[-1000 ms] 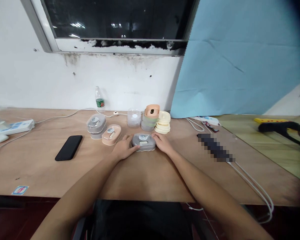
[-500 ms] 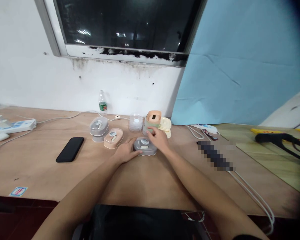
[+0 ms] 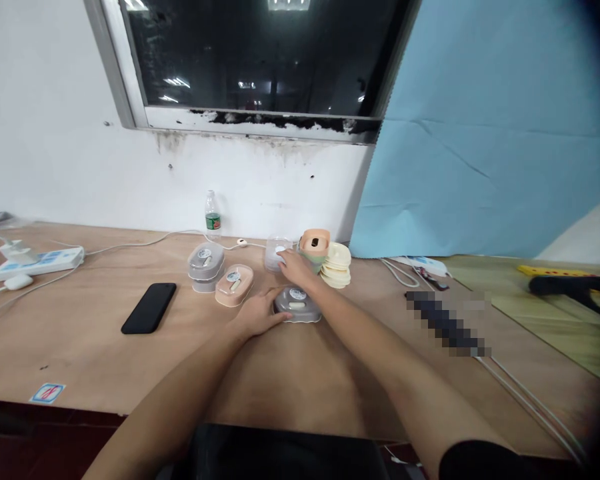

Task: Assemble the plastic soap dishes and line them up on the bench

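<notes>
A grey oval box with a clear lid [image 3: 297, 308] sits near the middle of the table, a round label and a pale tab showing on top. My left hand [image 3: 257, 315] is closed around its left end, thumb along the front edge. Behind the box, my right hand [image 3: 299, 270] reaches with fingers apart over a stack of clear plastic lids [image 3: 274, 257]. Its fingertips are at a round white label [image 3: 280, 250] on that stack; whether they touch it I cannot tell. Left of my left hand stand a peach box [image 3: 235, 287] and two stacked grey boxes [image 3: 206, 267].
Peach and green box parts [image 3: 314, 243] are stacked beside cream pieces [image 3: 336, 267] at the back. A bottle [image 3: 212, 217] stands by the wall. A black phone [image 3: 149, 308] and a power strip [image 3: 63, 262] lie left; a blurred-out dark item [image 3: 447, 325] with cables lies right.
My right hand has moved from above the grey box back and left to the clear lids. My left hand stays at the box. The whole view has shifted slightly.
</notes>
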The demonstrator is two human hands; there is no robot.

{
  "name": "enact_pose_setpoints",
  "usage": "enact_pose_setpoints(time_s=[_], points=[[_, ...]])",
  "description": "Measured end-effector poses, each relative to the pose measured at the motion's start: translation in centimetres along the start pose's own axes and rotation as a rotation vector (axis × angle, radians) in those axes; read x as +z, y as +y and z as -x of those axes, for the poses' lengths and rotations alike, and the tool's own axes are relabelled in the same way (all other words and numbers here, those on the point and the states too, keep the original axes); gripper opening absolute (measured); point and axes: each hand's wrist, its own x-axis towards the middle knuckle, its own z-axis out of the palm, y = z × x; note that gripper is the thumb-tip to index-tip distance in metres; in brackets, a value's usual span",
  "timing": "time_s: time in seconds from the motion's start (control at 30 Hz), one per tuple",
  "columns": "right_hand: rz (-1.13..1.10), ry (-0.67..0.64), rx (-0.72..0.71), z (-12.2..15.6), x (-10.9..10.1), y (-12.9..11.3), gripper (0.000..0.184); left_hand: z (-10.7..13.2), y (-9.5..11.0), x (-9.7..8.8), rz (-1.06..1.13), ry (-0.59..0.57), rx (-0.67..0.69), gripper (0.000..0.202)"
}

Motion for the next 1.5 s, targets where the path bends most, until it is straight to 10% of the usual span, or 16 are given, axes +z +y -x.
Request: enact_pose_setpoints(time_s=[0.33,0.5,0.8,0.97,1.17,1.5], points=[[-0.389,-0.066,-0.082,7.6,-2.5,1.0,0.046,0.2,0.8,-0.3,-0.085,0.018,-0.069,0.082],[-0.587,-0.067,0.066,12.4,-1.7,3.1,0.056,0.1,0.8,0.5,0.044,-0.012,0.105,0.091],[-0.785,0.1,0.156,12.7,-0.6,3.9,0.067,0.5,1.0,-1.9,-0.28,0.233,-0.007,0.074],[-0.709,0.213,0.198,12.6,-1.1,3.8,0.057,1.3,0.8,-5.6,-0.465,0.527,-0.332,0.071],[-0.453,0.51,0.292,12.5,-2.2,6.0,0.04,1.7,-0.2,-6.8,-0.546,0.568,-0.527,0.069],[0.054,0.657,0.32,10.1,-2.7,12.4,0.051,1.3,-1.2,-6.1,-0.53,0.547,-0.389,0.07]])
